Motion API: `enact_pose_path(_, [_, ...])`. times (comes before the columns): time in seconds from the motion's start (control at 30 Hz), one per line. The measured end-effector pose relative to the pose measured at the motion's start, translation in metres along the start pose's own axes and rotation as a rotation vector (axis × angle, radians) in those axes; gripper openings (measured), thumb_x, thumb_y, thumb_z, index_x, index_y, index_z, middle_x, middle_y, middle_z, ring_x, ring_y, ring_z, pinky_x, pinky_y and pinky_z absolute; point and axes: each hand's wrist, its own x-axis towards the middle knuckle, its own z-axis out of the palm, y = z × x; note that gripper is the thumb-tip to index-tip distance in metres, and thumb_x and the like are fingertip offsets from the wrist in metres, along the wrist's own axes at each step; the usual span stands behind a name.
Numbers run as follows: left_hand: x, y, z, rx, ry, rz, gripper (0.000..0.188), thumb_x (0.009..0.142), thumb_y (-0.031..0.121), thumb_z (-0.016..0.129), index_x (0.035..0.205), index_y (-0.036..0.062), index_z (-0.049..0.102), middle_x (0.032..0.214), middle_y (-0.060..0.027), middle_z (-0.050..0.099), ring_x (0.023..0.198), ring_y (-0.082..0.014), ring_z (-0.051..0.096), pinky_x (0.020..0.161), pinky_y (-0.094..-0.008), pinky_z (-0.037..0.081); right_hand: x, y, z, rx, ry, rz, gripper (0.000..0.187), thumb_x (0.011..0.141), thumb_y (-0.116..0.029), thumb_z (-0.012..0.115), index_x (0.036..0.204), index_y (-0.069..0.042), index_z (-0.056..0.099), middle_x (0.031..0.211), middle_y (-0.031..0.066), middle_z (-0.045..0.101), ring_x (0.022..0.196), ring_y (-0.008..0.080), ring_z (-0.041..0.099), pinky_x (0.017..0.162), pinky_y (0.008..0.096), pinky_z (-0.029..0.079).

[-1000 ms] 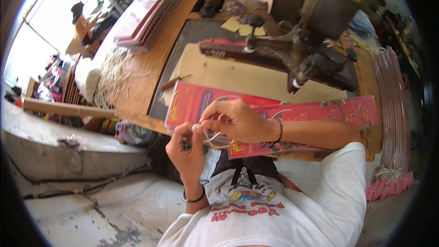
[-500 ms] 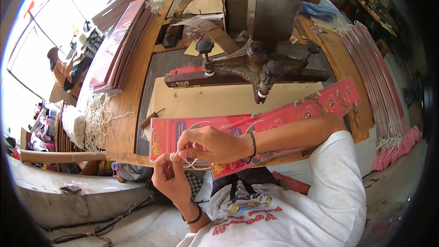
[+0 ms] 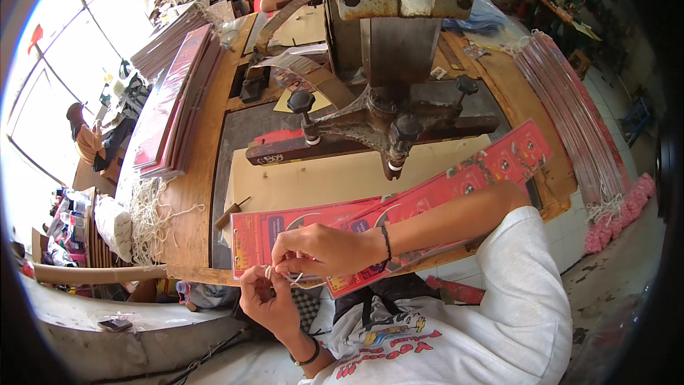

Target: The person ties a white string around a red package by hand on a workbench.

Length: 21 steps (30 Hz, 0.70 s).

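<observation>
so the left hand (image 3: 266, 299) is closest in, pinching the white cord (image 3: 268, 271) that sits right between both sets of fingertips, with the right hand (image 3: 324, 249) pinching from the right and the top red strip (image 3: 499, 162) slanting away far-right over the desk (image 3: 189, 234)

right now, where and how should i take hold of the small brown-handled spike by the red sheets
Probably by its thick brown handle, from the left: it lies toward the lower left, while the thin spike points up and right over the tan board. The left hand is nearer but pinches white cord.
</observation>
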Motion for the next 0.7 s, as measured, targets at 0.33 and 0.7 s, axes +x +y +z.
enact_pose_path(0.33, [0.006, 0.011, 0.001, -0.005, -0.042, -0.061, 0.013, 0.084, -0.011, 0.061, 0.095, -0.0033, 0.06, 0.078, -0.0013, 0.061, 0.068, -0.0046, 0.057, 0.061, -0.0191, 0.046, 0.002, -0.004, -0.001, -0.007, 0.005, -0.006, 0.014, 0.089, -0.008, 0.069, 0.095, -0.001, 0.059, 0.077, 0.0114, 0.066, 0.071, 0.0233, 0.067, 0.063, 0.034, 0.052])
enact_pose_path(0.7, [0.005, 0.008, 0.007, -0.02, 0.014, -0.06, 0.012, 0.084, -0.011, 0.063, 0.094, -0.0029, 0.061, 0.078, 0.0001, 0.061, 0.068, -0.0043, 0.057, 0.06, -0.0187, 0.045, 0.005, -0.006, -0.006, -0.05, 0.024, -0.051, 0.012, 0.086, -0.01, 0.073, 0.093, -0.001, 0.069, 0.082, 0.0083, 0.07, 0.07, 0.0197, 0.067, 0.06, 0.0309, 0.056])
